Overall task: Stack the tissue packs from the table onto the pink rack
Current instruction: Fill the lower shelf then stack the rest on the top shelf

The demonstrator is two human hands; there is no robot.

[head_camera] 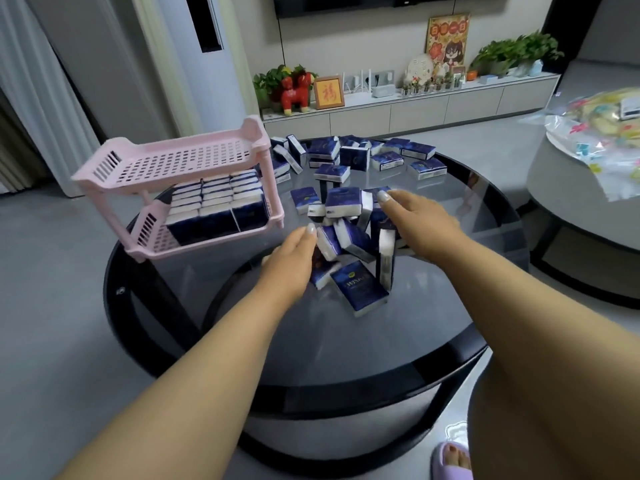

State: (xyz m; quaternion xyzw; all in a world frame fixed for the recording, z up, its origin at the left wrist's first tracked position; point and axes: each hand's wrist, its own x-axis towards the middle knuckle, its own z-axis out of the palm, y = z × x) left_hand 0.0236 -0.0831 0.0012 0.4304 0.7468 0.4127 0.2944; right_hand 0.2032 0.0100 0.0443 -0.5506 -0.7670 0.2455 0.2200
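A round dark glass counter (346, 341) stands in the middle of the room, and on its left edge sits a pink rack (180, 188) with two tiers. The lower tier is packed with navy and white tissue packs (216, 202) standing in neat rows; the upper tier holds nothing that I can see. Near the middle of the counter lies a jumbled heap of packs (349, 230), some flat, some tipped on edge, with one flat pack (358, 289) nearest the person. More loose packs (360, 154) are scattered across the far side. Both bare arms reach into the heap. The left hand (294, 258) rests against its left side, fingers fairly straight, its grip loose and not curled round any pack. The right hand (415, 213) comes in from the right, fingers stretched over the top of the heap and touching the packs, its grip also loose. Beyond the counter runs a long low cabinet (415, 112) carrying a red toy horse (294, 93), a framed picture (329, 92) and potted plants (516, 53). A foot in a lilac slipper (453, 460) shows at the near right.
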